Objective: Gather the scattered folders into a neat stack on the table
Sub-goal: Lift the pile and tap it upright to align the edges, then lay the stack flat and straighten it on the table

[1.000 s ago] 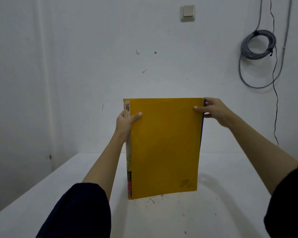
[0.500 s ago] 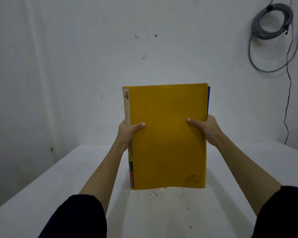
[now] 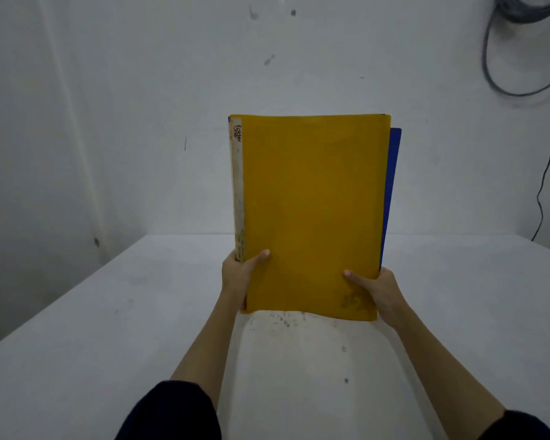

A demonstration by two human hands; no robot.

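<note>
An upright yellow folder (image 3: 308, 211) with a white spine label faces me above the white table (image 3: 108, 328). Behind it, a blue folder (image 3: 392, 173) peeks out along the right edge. My left hand (image 3: 240, 274) grips the stack at its lower left edge, thumb on the yellow cover. My right hand (image 3: 375, 290) grips the lower right corner, thumb in front as well. The bottom edge of the folders is at or just above the tabletop; I cannot tell whether it touches. Any other folders behind the yellow one are hidden.
The table has small dark specks (image 3: 283, 322) just in front of the folders. A white wall (image 3: 124, 106) stands right behind the table. Coiled grey cable (image 3: 521, 42) hangs on the wall at the upper right, with a thin black wire (image 3: 545, 185) running down.
Both hands have slid down the folders' sides from the top corners to the bottom corners. The blue folder shows more at the right. My view has tilted downward.
</note>
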